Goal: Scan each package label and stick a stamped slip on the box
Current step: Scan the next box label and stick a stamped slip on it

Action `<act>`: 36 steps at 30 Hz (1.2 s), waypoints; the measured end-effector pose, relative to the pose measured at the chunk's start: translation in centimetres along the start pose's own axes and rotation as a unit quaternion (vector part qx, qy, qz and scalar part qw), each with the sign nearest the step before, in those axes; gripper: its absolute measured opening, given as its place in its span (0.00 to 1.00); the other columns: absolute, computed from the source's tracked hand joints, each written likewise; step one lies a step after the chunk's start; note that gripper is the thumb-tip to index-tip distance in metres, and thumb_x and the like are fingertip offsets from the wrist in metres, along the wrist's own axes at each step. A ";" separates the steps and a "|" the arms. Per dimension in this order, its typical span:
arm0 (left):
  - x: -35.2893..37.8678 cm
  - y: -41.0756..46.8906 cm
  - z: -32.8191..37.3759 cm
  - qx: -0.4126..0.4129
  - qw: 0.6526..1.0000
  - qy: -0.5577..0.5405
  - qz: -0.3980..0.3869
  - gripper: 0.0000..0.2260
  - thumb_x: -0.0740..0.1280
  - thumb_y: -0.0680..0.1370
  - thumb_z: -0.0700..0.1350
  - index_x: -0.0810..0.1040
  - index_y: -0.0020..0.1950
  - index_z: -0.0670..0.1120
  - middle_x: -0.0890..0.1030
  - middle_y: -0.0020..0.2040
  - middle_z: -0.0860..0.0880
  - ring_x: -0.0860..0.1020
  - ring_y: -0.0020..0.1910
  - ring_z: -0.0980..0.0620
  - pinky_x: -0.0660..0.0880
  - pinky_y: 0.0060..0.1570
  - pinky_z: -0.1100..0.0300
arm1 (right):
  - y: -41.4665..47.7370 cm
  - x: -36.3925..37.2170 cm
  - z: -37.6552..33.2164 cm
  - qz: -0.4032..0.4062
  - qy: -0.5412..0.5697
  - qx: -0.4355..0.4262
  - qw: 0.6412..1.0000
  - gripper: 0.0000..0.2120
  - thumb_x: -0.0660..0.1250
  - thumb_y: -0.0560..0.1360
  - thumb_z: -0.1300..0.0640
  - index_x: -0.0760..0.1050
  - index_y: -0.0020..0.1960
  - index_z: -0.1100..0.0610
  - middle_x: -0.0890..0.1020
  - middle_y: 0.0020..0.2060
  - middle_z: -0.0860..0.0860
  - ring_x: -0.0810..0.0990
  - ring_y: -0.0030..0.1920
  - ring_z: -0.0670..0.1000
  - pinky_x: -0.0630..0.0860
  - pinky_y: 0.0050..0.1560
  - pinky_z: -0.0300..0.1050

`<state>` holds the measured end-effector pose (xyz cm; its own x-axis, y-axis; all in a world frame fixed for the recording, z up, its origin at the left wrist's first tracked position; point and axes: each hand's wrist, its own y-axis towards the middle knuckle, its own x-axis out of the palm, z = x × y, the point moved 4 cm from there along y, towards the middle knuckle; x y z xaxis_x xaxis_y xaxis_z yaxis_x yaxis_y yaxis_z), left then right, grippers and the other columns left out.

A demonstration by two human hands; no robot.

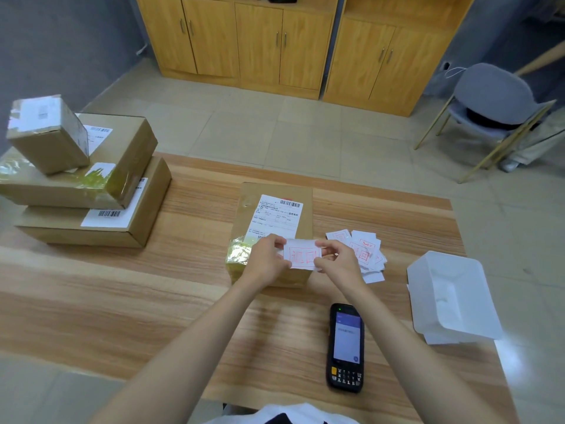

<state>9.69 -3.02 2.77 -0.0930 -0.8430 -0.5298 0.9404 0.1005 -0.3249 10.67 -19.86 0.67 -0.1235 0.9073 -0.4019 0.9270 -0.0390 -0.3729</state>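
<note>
Scanner (345, 347) lay screen-up on the bench (122, 286) nearest the person, likely parked to free both hands; left hand (266, 260) and right hand (339, 261) each pinched one end of a stamped slip (302, 254), forearms converging, over the near edge of the box (275, 194), probably lining it up below the label (276, 217). Spare slips (368, 249) lay just right of the box; stacked boxes (85, 191) far left.

Office mailroom, wooden table (91, 301), stacked parcels (85, 185), handheld scanner (346, 347), wooden cabinets (260, 44), chair (495, 99)
</note>
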 end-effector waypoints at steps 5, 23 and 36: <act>-0.3 0.0 0.0 0.001 1.000 0.013 0.005 0.21 0.71 0.70 0.35 0.73 0.62 0.41 0.77 0.58 0.43 0.75 0.42 0.53 0.72 0.46 0.63 | 0.0 0.4 -0.5 0.003 0.018 -0.017 1.000 0.18 0.67 0.66 0.67 0.77 0.49 0.47 0.76 0.40 0.47 0.77 0.36 0.44 0.79 0.52 0.57; 1.3 -0.2 1.1 0.035 0.963 0.263 0.044 0.18 0.70 0.72 0.49 0.74 0.60 0.47 0.72 0.59 0.46 0.71 0.55 0.44 0.66 0.53 0.56 | 0.0 0.8 0.2 -0.013 0.028 -0.017 0.999 0.18 0.67 0.69 0.66 0.76 0.55 0.50 0.77 0.46 0.51 0.77 0.39 0.45 0.80 0.52 0.54; -1.0 0.4 -0.6 -0.039 0.975 0.218 0.029 0.26 0.74 0.68 0.50 0.71 0.64 0.58 0.68 0.62 0.46 0.64 0.63 0.42 0.61 0.63 0.54 | -0.2 0.7 0.1 -0.043 0.026 0.017 0.999 0.17 0.65 0.73 0.62 0.71 0.59 0.47 0.76 0.55 0.51 0.76 0.48 0.44 0.74 0.47 0.41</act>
<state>9.99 -1.81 2.71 -0.1869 -0.5317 -0.8261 0.9219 0.1956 -0.3345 10.42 -19.22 0.39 -0.1821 0.9282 -0.3244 0.9012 0.0255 -0.4327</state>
